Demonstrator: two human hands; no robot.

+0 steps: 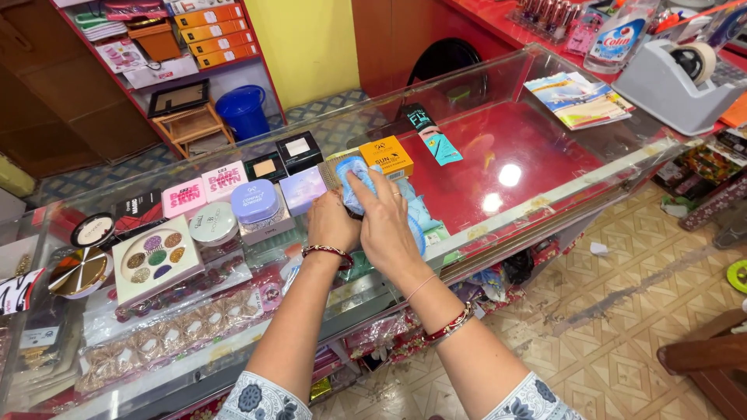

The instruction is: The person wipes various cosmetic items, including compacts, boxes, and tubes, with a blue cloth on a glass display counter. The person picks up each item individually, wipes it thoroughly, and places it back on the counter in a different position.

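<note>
Both hands, left hand [331, 225] and right hand [383, 222], have their fingers closed round a blue cloth [358, 183] on the glass tabletop [513, 155] (right half shiny); left half crowded with boxes.

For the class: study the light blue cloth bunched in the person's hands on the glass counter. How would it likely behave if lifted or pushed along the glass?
The light blue cloth looks floppy: it bunches and folds under the right hand and beside the left hand. It probably weighs little and would droop if lifted. On the glossy glass counter it should slide easily, crumpling rather than rolling.
</note>
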